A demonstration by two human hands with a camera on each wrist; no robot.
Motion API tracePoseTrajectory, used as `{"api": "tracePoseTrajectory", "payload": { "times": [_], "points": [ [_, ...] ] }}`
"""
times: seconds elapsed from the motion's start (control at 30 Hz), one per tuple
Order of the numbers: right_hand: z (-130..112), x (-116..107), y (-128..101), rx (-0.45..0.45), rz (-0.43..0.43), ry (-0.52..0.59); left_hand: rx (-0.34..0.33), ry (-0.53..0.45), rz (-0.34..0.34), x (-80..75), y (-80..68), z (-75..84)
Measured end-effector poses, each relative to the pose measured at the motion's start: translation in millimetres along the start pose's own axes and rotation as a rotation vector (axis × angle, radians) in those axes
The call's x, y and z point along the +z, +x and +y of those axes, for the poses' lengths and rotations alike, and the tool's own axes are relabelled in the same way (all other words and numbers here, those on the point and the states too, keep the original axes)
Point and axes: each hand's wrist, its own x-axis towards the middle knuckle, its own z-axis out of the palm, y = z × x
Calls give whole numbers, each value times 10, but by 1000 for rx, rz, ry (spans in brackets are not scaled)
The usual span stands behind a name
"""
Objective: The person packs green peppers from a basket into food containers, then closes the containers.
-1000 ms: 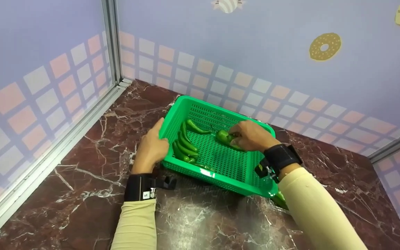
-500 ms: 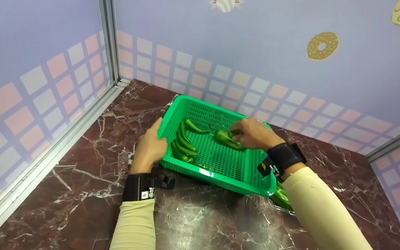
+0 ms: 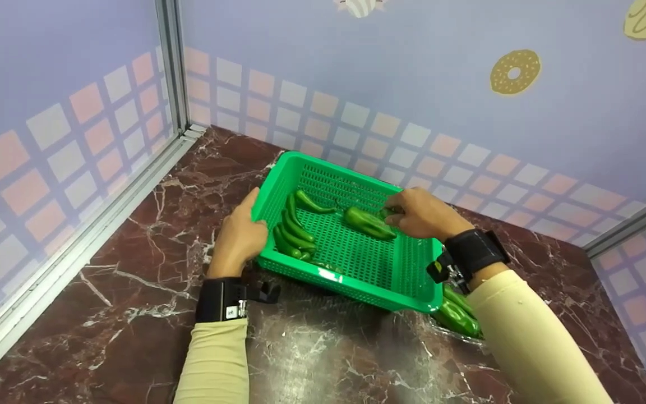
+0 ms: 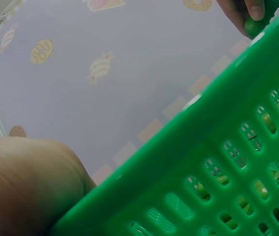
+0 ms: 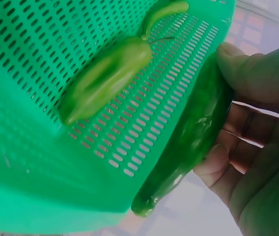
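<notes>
My left hand (image 3: 240,238) grips the left rim of a green perforated plastic basket (image 3: 351,286). In the right wrist view my right hand (image 5: 262,118) holds a dark green pepper (image 5: 191,128) between thumb and fingers, at the basket's far right side. Only a small part of that pepper shows in the head view. On the basket floor, just left of the right hand, lies a wide green pepper (image 3: 369,223). Several slim, curved green peppers (image 3: 299,235) lie along the basket's left side, with another slim pepper (image 3: 313,203) near the back corner.
More green peppers (image 3: 457,317) lie on a clear plate or wrap right of the basket, partly behind the right sleeve. A reddish-brown marbled tabletop (image 3: 132,314) carries everything. Patterned walls (image 3: 356,73) stand close behind and to the left.
My right hand has drawn up and to the right with its pepper, away from the wide pepper in the basket, which now shows more fully. The left hand keeps its grip on the rim.
</notes>
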Motion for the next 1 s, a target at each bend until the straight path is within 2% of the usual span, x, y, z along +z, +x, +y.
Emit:
{"api": "tracePoseTrajectory", "payload": {
  "times": [0.57,1.0],
  "points": [
    [198,-122,-255,89,-21,2,-2,35,13,-6,37,-3],
    [347,-155,-460,146,-26,19,-1,19,-2,-4,34,-23]
  ]
}}
